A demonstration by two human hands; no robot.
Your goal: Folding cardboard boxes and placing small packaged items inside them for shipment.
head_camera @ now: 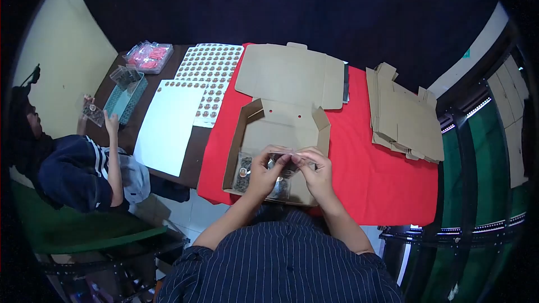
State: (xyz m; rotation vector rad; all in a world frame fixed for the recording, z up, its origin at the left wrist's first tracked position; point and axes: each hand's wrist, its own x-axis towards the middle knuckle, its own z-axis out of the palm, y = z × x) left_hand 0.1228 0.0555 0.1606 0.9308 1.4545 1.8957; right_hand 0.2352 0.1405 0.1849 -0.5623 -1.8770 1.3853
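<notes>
Above an open cardboard box, my left hand and my right hand pinch the top edge of a small clear plastic bag between thumbs and fingers. The bag's contents look dark and are partly hidden by my hands. Inside the box, at its near left, lies a clear bag of dark grey pieces with a round sticker. Another such bag lies beside it, below my hands. The box's lid stands folded back on the far side.
A flat unfolded cardboard box lies behind. Flattened cardboard boxes are stacked right on the red cloth. Leftward are sticker sheets, a teal basket and a tub of pink packets. A co-worker holds a similar bag.
</notes>
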